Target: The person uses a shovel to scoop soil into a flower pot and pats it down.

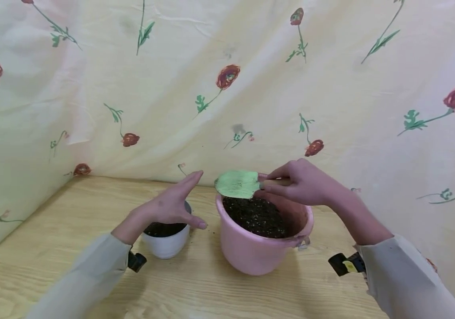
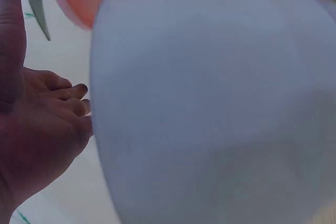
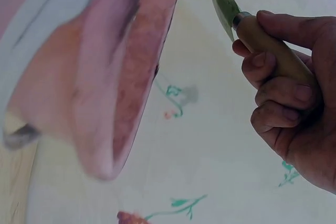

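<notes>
My right hand (image 1: 305,184) grips the wooden handle (image 3: 275,48) of a garden trowel with a pale green blade (image 1: 237,184). The blade points left above the rim of a pink bucket (image 1: 251,254). Dark soil (image 1: 255,217) lies inside that bucket. To the left, my left hand (image 1: 171,204) is held over a small white pot (image 1: 165,247), fingers extended and thumb apart, holding nothing. Dark soil (image 1: 163,229) shows in the pot, partly covered by the hand. In the left wrist view the white pot (image 2: 210,98) fills most of the picture.
Both containers stand on a light wood-patterned tabletop (image 1: 195,292). A pale cloth with red flowers (image 1: 163,102) hangs behind and at the left. The bucket has a grey handle fitting (image 1: 304,243) on its right side. A few soil crumbs lie between pot and bucket.
</notes>
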The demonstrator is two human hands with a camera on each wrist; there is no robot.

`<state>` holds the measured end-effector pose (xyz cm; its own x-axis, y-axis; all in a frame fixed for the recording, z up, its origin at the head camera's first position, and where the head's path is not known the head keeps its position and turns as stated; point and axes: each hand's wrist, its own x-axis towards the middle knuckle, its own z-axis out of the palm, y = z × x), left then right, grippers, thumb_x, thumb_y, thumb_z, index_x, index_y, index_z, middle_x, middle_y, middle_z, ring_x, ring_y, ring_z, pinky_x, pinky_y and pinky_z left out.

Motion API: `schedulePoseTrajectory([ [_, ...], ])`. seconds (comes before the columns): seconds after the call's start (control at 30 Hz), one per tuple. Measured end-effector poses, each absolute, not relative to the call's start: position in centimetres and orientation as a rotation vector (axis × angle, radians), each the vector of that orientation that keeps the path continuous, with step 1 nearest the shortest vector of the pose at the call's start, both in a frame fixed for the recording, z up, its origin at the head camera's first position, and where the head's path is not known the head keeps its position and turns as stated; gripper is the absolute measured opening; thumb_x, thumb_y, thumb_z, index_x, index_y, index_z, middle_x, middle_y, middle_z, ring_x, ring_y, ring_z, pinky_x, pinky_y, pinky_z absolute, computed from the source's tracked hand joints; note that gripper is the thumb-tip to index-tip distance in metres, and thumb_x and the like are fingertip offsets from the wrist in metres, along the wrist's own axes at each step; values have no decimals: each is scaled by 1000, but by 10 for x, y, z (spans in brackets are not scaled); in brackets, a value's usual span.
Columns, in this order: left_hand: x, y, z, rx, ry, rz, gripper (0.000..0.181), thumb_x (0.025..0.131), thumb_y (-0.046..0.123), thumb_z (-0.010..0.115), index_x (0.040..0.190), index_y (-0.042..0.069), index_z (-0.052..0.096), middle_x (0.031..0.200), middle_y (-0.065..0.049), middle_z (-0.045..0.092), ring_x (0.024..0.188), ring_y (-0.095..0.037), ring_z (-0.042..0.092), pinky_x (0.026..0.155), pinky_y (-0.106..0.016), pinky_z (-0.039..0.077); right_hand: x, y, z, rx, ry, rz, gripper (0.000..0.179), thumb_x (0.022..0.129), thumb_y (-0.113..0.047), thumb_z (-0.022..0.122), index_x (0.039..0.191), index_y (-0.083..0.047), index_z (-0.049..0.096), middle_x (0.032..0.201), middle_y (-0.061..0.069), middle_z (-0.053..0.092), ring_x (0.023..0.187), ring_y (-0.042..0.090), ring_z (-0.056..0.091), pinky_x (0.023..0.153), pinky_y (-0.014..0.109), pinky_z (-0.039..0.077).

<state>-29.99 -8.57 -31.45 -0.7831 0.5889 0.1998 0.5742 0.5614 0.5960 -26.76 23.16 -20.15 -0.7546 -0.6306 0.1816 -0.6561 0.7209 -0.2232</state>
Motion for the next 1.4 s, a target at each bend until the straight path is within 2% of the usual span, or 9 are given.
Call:
schedulePoseTrajectory([
  [0.1,-302,-76,-313,1029,2733,1037,129,66,58,82,156,19,-1,162,-2,-1,147,-21,4,116,-47,16,-267,241,-204,1027,-2830,395,24,93,-30,64,103,-12,77,55,-14,59,46,2,40,51,25,40],
  [0.3,-306,-61,-312,1078,2718,1050,125,68,50,84,156,17,0,162,-4,0,147,-23,2,116,-49,15,-267,260,-211,965,-2843,378,20,92,-28,65,98,-14,78,76,-11,71,54,1,55,56,25,47],
  [0.47,-309,-52,-309,1096,2711,1040,126,67,55,82,156,17,2,162,-4,2,147,-21,4,116,-47,15,-271,271,-217,917,-2855,318,18,91,-25,67,98,-12,78,82,-7,73,64,0,62,63,27,51],
  [0.83,-318,-34,-317,1145,2590,1150,126,70,48,84,156,13,-1,162,-5,4,146,-19,8,117,-41,16,-277,282,-230,936,-2881,258,14,88,-18,69,95,-11,78,82,-7,73,64,-2,61,63,25,52],
  [1.07,-322,-32,-319,1151,2552,1225,127,68,49,84,156,14,-1,162,-4,6,146,-19,11,116,-41,17,-277,290,-231,966,-2901,183,13,89,-20,68,94,-13,79,81,-9,73,61,-3,57,60,24,50],
  [1.17,-322,-31,-319,1143,2552,1228,128,67,51,84,156,15,-1,162,-4,6,146,-19,12,116,-42,18,-278,291,-233,977,-2892,116,14,88,-17,67,76,-18,74,63,-17,60,52,-4,44,53,21,41],
  [1.27,-322,-30,-319,1128,2562,1219,128,67,49,85,156,16,-1,161,-4,7,146,-19,12,116,-41,18,-281,288,-235,991,-2840,34,32,86,-11,64,58,-24,55,52,-19,35,48,-2,30,48,20,29],
  [1.33,-322,-29,-320,1127,2563,1220,128,67,48,86,156,15,-1,161,-4,7,146,-19,12,116,-41,17,-283,286,-237,995,-2802,-5,38,83,-9,63,55,-25,43,52,-17,26,49,-1,26,48,21,24],
  [1.4,-322,-27,-320,1130,2560,1221,128,67,47,86,156,15,-1,161,-4,7,146,-18,12,116,-41,17,-286,284,-240,987,-2783,-23,40,82,-10,64,54,-25,39,53,-17,25,49,0,26,47,21,23],
])
